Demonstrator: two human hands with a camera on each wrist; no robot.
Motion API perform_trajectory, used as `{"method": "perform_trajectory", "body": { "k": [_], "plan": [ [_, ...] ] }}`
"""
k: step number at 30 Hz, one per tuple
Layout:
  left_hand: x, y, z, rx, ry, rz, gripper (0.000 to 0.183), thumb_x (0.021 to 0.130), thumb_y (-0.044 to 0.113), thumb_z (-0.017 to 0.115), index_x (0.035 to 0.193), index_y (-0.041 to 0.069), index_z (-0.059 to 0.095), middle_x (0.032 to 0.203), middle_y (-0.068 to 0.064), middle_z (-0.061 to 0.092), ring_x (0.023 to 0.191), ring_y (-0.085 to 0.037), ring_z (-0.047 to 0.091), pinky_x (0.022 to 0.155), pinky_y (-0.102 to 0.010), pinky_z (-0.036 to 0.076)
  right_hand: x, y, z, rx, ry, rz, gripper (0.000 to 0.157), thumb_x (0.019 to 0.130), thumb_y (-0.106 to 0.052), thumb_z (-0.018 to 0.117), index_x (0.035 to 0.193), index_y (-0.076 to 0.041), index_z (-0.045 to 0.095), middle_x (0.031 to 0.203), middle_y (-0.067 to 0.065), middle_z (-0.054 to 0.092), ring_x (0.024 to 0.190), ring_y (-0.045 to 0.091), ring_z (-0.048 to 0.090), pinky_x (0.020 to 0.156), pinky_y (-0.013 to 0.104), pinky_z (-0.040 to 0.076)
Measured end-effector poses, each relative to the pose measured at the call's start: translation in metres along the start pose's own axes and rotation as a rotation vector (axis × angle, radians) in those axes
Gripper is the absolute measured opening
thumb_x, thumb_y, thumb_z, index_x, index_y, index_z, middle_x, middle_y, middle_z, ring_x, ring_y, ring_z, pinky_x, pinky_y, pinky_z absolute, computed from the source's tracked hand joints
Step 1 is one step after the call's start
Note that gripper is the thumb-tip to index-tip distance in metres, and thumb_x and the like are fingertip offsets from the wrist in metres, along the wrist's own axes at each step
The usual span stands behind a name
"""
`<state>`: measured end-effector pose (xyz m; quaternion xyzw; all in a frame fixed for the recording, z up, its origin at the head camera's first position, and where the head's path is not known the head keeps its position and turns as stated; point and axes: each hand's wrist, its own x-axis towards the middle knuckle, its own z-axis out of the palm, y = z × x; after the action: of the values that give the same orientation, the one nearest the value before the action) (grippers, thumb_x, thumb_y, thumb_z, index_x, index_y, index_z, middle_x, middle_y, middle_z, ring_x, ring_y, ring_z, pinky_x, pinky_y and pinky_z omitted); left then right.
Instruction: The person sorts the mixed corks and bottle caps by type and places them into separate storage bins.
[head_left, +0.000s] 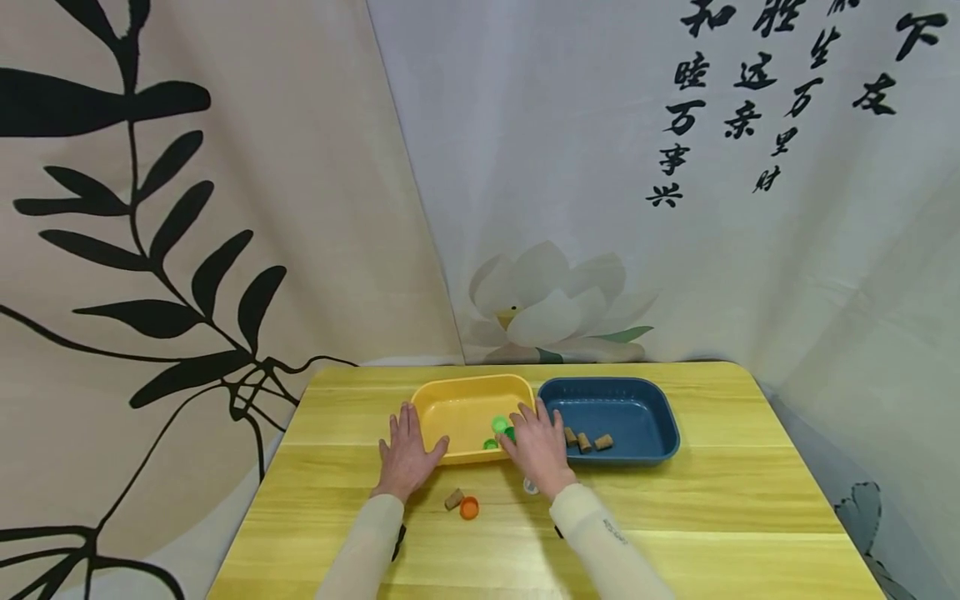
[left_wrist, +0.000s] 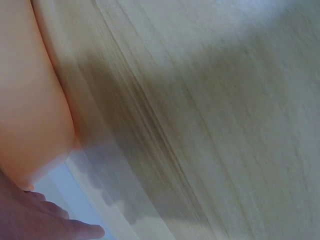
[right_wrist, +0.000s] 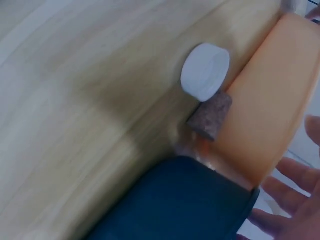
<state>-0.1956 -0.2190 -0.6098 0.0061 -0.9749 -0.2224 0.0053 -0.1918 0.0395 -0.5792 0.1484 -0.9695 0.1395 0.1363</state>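
2 opposite sides would suit gripping the yellow tray (head_left: 452, 414), probably light and stiff, between left hand (head_left: 408, 457) and right hand (head_left: 539, 447), fingers spread.

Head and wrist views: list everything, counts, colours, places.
Table: one, yellow, under both trays.
Yellow tray: one, yellow, on the table.
Blue tray: one, blue, right of it.
Green caps: three visible, green, in the yellow tray.
Orange cap: one, orange, on the table.
White cap: one, white, on the table, farther right.
Corks: five visible, brown, three in the blue tray, one beside each loose cap.
Backdrop: count unclear, pale, black-printed, behind table.
Dark pieces: two, black, beside sleeves.
Sleeves: two, cream, on both arms.
Left hand: one, bare, at the yellow tray's left.
Right hand: one, bare, at the yellow tray's right.
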Motion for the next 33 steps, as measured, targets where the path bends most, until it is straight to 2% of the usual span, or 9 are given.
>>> {"method": "perform_trajectory", "body": {
  "k": [3,9,17,21,26,30,33],
  "plan": [
    [0.0,0.0,-0.001,0.004,0.001,0.006,0.103,0.089,0.068,0.046,0.155,0.003,0.0,0.161,-0.015,0.0,0.145,-0.04,0.001,0.104,-0.073,0.011,-0.004,0.006,-0.005,0.035,-0.003,0.013,0.049,0.093,-0.049,0.06,0.126,-0.013,0.065,0.137,0.01,0.055,0.136,0.039,0.035,0.103,0.065,0.029],
    [0.0,0.002,-0.003,0.017,-0.008,0.006,0.105,0.088,0.072,0.043,0.155,0.002,0.001,0.161,-0.016,0.0,0.145,-0.038,-0.001,0.104,-0.073,0.012,-0.017,0.023,-0.023,0.142,0.065,0.047,0.049,0.097,-0.046,0.053,0.132,-0.012,0.06,0.143,0.01,0.049,0.14,0.035,0.03,0.107,0.062,0.025],
    [0.0,0.001,-0.003,-0.021,-0.018,0.016,0.105,0.088,0.074,0.04,0.155,0.004,-0.001,0.161,-0.014,-0.003,0.145,-0.04,0.0,0.102,-0.074,0.01,-0.043,0.049,-0.044,0.166,0.132,0.072,0.052,0.1,-0.049,0.046,0.135,-0.013,0.058,0.145,0.007,0.047,0.141,0.034,0.029,0.109,0.059,0.023],
    [0.001,-0.001,-0.003,-0.039,-0.015,0.028,0.102,0.089,0.072,0.04,0.156,0.008,-0.002,0.161,-0.013,-0.005,0.145,-0.039,-0.002,0.103,-0.074,0.009,-0.057,0.064,-0.051,0.15,0.157,0.08,0.053,0.099,-0.05,0.047,0.136,-0.013,0.057,0.145,0.007,0.047,0.141,0.034,0.028,0.108,0.06,0.024],
    [-0.001,-0.003,-0.001,-0.084,0.044,0.049,0.094,0.092,0.065,0.046,0.157,0.013,0.002,0.161,-0.013,-0.004,0.145,-0.041,0.0,0.101,-0.076,0.011,-0.069,0.084,-0.055,0.133,0.161,0.101,0.054,0.098,-0.048,0.051,0.138,-0.012,0.055,0.147,0.008,0.045,0.141,0.035,0.028,0.107,0.061,0.024],
    [-0.004,-0.005,0.003,-0.114,0.126,0.077,0.09,0.092,0.061,0.049,0.157,0.018,0.005,0.162,-0.012,0.0,0.144,-0.042,0.006,0.101,-0.075,0.014,-0.077,0.1,-0.059,0.129,0.165,0.127,0.055,0.098,-0.048,0.051,0.139,-0.011,0.053,0.147,0.01,0.045,0.14,0.037,0.028,0.106,0.062,0.025],
    [-0.004,-0.006,0.005,-0.117,0.185,0.104,0.087,0.093,0.06,0.048,0.157,0.018,0.007,0.162,-0.012,0.001,0.145,-0.04,0.005,0.104,-0.072,0.014,-0.082,0.115,-0.061,0.106,0.165,0.153,0.055,0.098,-0.045,0.052,0.139,-0.009,0.052,0.146,0.012,0.045,0.138,0.039,0.029,0.105,0.063,0.025]
  ]
}}
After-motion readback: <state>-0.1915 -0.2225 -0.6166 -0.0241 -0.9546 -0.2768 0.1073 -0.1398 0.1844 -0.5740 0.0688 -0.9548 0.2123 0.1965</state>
